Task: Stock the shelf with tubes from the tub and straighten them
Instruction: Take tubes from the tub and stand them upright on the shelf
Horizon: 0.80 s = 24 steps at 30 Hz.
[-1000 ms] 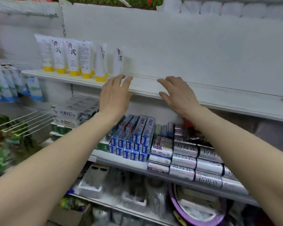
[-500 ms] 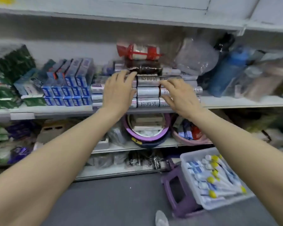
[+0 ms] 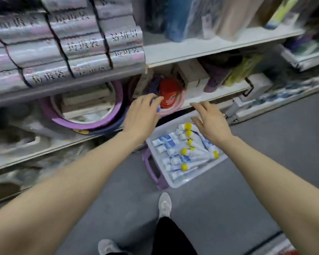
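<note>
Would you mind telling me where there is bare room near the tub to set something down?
The grey floor right of the white tub is bare, as is the strip of lower shelf right of the red-capped item. The tub is packed with tubes; left of it, the purple basins crowd the shelf.

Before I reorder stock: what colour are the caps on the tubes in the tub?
Yellow on most tubes in the tub; the head view shows it.

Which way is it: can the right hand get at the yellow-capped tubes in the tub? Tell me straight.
Probably yes. The right hand hovers open right above the white tub, which has no lid, and the yellow-capped tubes lie exposed on top with nothing between them and the fingers.
</note>
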### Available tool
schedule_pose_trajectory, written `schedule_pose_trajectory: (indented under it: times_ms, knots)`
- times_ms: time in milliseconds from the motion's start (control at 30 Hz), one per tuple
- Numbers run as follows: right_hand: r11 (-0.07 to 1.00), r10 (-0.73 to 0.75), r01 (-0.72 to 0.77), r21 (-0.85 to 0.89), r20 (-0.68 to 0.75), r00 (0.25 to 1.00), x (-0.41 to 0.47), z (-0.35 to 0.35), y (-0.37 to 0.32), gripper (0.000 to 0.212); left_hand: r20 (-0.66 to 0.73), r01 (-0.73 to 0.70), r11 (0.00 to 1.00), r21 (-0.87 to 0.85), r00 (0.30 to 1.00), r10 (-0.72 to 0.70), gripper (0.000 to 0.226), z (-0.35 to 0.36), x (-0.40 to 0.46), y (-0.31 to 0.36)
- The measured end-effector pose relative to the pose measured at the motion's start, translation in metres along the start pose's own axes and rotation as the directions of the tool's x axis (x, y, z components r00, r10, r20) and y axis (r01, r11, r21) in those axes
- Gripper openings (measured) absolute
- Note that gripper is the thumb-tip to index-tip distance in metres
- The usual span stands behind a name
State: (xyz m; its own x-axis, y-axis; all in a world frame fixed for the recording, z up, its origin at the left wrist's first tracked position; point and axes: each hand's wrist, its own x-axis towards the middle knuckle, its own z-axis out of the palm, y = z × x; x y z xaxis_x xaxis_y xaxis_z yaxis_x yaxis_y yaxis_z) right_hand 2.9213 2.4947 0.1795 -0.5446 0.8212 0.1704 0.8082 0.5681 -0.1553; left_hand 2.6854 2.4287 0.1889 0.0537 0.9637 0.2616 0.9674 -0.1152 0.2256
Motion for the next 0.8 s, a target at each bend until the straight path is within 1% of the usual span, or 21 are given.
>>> schedule_pose_trajectory:
  times_ms: [100,200,300,367,500,633,800]
  knots:
    - [0.99,0.119,-0.125,0.06,0.096,0.988,-0.022,0.032,0.062,0.044,0.098,0.006,0.999,-0.048,0.995,-0.002,0.06,0.061,0.015,0.033]
    - [0.961,0.236,-0.258,0.102,0.189,0.953,-0.04,0.064,0.11,0.044,0.202,0.005,0.997,-0.081,0.979,0.011,0.06,0.116,0.02,0.057]
    - [0.922,0.34,-0.38,0.073,0.32,0.884,-0.058,0.098,0.144,0.044,0.294,0.03,0.994,-0.109,0.956,0.004,0.058,0.168,0.018,0.072]
    - [0.913,0.349,-0.404,0.054,0.408,0.844,-0.07,0.123,0.161,0.046,0.356,0.03,0.992,-0.125,0.934,0.016,0.058,0.199,0.016,0.079]
    - [0.924,0.308,-0.381,0.026,0.539,0.784,-0.086,0.167,0.181,0.05,0.457,-0.01,0.995,-0.103,0.888,0.056,0.057,0.256,0.015,0.085]
    - [0.97,0.214,-0.239,-0.037,0.591,0.778,-0.086,0.206,0.187,0.053,0.544,-0.046,0.992,-0.117,0.833,0.103,0.057,0.312,0.015,0.085]
    - [0.989,0.144,-0.088,-0.115,0.718,0.681,-0.082,0.245,0.19,0.048,0.663,-0.063,0.985,-0.158,0.732,0.153,0.047,0.366,0.019,0.086]
